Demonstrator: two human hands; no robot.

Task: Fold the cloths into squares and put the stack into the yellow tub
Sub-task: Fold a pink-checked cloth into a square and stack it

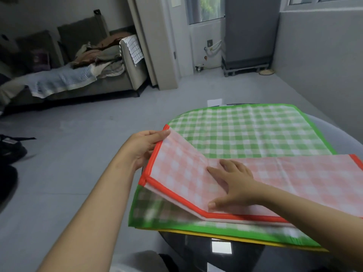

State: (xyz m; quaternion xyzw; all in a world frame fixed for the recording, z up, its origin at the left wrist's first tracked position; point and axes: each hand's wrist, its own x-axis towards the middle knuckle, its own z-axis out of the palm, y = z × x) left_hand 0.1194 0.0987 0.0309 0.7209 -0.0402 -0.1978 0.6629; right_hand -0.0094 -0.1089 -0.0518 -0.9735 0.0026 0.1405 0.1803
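Observation:
A pink checked cloth (294,179) with an orange-red border lies folded in a long strip on top of a green checked cloth (245,130) spread flat. My left hand (145,146) pinches the strip's far left corner and holds that end lifted off the green cloth. My right hand (233,183) presses flat on the middle of the pink cloth, fingers spread. A yellow edge (235,237) of another cloth shows under the green one at the front. No yellow tub is in view.
The cloths lie on a round dark glass table (196,250) whose left edge drops to a grey floor (78,173). A sofa (82,75) piled with laundry stands far left. Dark bags (9,150) sit on the floor at left.

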